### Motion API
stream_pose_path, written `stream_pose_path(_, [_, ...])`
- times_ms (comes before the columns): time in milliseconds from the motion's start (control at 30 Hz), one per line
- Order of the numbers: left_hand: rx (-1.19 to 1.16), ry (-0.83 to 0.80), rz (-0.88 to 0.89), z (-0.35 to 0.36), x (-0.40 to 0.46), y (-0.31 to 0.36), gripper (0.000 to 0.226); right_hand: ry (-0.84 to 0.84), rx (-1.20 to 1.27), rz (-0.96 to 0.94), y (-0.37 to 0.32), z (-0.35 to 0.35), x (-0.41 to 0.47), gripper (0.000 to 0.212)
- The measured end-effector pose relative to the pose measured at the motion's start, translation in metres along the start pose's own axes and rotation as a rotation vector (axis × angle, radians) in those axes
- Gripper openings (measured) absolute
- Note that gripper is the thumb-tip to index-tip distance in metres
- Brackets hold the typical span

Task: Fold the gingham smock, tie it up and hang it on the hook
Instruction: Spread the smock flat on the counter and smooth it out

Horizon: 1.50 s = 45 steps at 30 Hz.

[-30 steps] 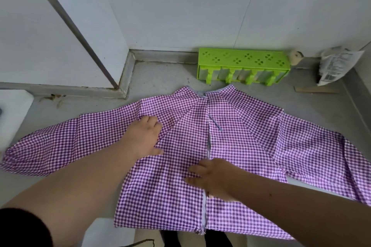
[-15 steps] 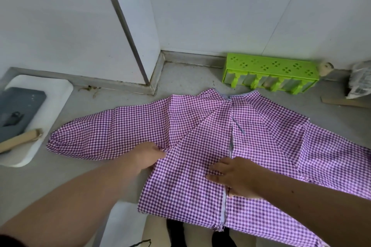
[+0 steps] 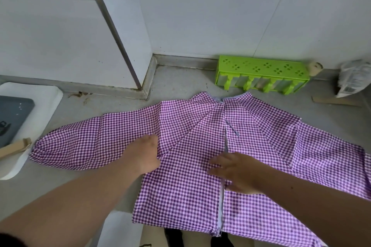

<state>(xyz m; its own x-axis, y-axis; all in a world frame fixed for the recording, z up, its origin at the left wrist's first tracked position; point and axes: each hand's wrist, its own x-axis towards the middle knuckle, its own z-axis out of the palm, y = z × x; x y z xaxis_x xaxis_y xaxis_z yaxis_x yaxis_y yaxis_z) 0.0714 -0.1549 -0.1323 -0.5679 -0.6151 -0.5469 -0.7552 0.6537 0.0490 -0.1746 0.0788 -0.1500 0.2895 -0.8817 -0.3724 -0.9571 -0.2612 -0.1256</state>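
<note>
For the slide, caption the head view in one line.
Purple gingham smock spread flat on a grey counter; left hand at its sleeve seam, right hand flat on the centre opening.
</note>
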Motion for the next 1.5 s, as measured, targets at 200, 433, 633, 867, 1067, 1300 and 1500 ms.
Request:
stream_pose_path(200, [0.304, 0.036, 0.380, -0.036, 0.035, 0.042, 0.053, 0.132, 0.242, 0.762, 0.047, -0.015, -0.014, 0.077])
stream_pose_path(433, [0.046, 0.017, 0.105, -0.063, 0.098, 0.079, 0.061, 0.044, 0.420, 0.820, 0.095, -0.005, -0.038, 0.049])
stream_pose_path(633, [0.024, 0.076, -0.030, -0.070, 0.133, 0.082, 0.099, 0.229, 0.415, 1.140, 0.144, -0.020, -0.046, 0.059])
stream_pose_path(867, [0.268, 0.009, -0.063, -0.077, 0.140, 0.080, 0.070, 0.116, 0.620, 1.255, 0.174, -0.014, -0.053, 0.102])
stream_pose_path(1067, [0.186, -0.077, -0.062, -0.075, 0.135, 0.076, 0.050, 0.073, 0.635, 1.270, 0.173, -0.013, -0.056, 0.100])
stream_pose_path(1300, [-0.098, -0.123, -0.117, -0.098, 0.107, 0.083, 0.070, 0.042, 0.676, 1.193, 0.165, -0.010, -0.069, 0.039])
stream_pose_path(1500, [-0.205, -0.124, -0.059, -0.128, 0.074, 0.079, 0.047, 0.141, 0.891, 1.184, 0.150, -0.025, -0.089, 0.034])
